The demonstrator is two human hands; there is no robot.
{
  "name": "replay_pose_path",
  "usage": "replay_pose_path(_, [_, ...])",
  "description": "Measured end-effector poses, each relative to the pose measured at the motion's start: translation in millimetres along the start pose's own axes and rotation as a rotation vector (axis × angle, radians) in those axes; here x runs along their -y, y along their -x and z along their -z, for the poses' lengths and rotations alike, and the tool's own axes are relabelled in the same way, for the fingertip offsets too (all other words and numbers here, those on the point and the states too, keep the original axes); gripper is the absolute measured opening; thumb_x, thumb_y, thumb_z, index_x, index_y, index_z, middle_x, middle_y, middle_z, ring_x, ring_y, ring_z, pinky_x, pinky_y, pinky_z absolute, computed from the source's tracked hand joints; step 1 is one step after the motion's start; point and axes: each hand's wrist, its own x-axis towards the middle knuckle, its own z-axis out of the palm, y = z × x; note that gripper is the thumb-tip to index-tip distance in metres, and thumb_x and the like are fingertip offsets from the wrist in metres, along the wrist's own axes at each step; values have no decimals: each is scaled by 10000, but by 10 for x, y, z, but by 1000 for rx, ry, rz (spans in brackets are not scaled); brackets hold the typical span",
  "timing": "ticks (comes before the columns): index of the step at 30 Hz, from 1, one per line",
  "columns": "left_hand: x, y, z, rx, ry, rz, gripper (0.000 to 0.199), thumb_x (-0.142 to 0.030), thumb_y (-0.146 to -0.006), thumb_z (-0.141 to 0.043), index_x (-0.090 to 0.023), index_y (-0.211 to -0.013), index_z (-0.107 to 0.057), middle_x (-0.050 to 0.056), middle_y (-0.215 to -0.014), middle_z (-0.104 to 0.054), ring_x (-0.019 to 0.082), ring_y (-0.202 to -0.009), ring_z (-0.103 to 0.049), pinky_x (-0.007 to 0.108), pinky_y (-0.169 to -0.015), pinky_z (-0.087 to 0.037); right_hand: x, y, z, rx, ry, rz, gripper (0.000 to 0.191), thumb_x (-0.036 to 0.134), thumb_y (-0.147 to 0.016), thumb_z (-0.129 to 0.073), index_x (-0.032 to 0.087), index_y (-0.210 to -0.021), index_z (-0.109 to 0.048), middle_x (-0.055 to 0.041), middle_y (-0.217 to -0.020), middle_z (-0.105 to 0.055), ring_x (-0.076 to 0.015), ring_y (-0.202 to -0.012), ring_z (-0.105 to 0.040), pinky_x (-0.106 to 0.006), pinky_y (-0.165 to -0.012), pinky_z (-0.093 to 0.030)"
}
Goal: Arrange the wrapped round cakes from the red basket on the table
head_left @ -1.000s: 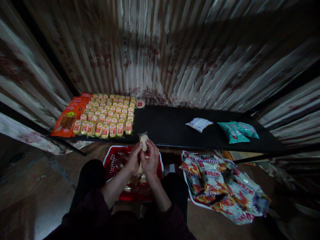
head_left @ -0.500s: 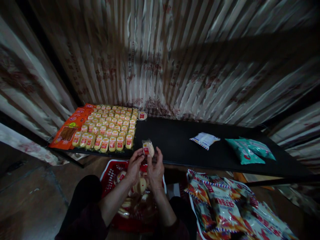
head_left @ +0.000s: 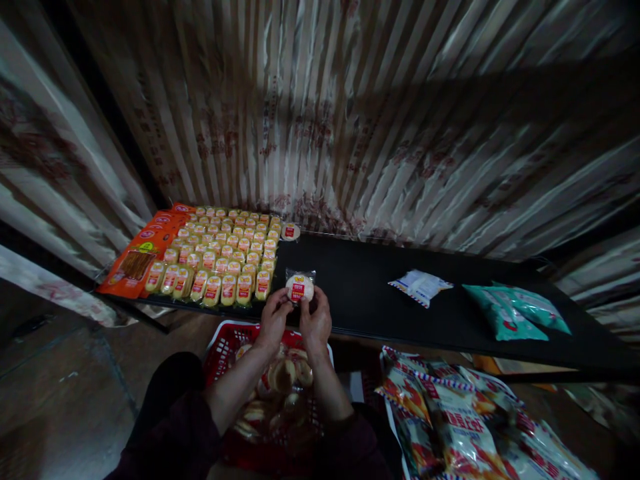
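A round, clear-wrapped pastry [head_left: 299, 288] with a red label is held upright between my two hands, at the front edge of the black shelf [head_left: 345, 267]. My left hand [head_left: 275, 321] grips its lower left side, fingers closed. On its lower right, my right hand [head_left: 316, 323] pinches it with the thumb in front. Below my wrists stands a red basket [head_left: 216, 347] with a white rim, holding more wrapped round pastries [head_left: 281, 375]. Another such pastry [head_left: 291, 231] lies at the back of the shelf, beside the rows of small packaged cakes [head_left: 220, 247].
Orange snack bags [head_left: 145, 250] lie at the shelf's left end. Farther right are a white-and-blue packet [head_left: 421, 285] and teal bags [head_left: 510, 313]. A second basket at lower right is heaped with printed snack bags [head_left: 465, 427]. A striped curtain [head_left: 320, 120] hangs behind the shelf.
The pastry has been turned so its red label faces me squarely. My right fingers, earlier partly spread, have closed on its right side. The view has shifted slightly.
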Motion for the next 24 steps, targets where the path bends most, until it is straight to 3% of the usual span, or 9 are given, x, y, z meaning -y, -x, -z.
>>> replay_pose_path(9, [-55, -313, -99, -52, -257, -166, 265, -123, -656, -599, -188, -898, -684, 90, -1181, -611, 229, -1181, -501, 388, -1079, -314, -10, -353, -149, 80, 110, -33, 433, 403, -802, -476, 156, -1144, -573, -114, -1057, -675, -237, -934, -624, -374, -837, -460])
replay_pose_path(20, [-241, -608, -357, -48, -387, -161, 249, -127, -701, -572, -185, -920, -673, 105, -1242, -588, 244, -1229, -471, 370, -1101, -266, -3, -739, -322, 95, 109, -71, 443, 380, -792, -482, 170, -1176, -549, -107, -1057, -684, -232, -935, -644, -347, -794, -468])
replay_pose_path(24, [-288, -743, -415, -32, -373, -157, 217, -135, -690, -597, -201, -883, -672, 97, -1153, -631, 260, -1190, -493, 383, -1082, -277, -69, -865, -424, 57, 79, -85, 408, 367, -782, -495, 197, -1146, -567, -80, -1016, -693, -216, -899, -650, -335, -777, -469])
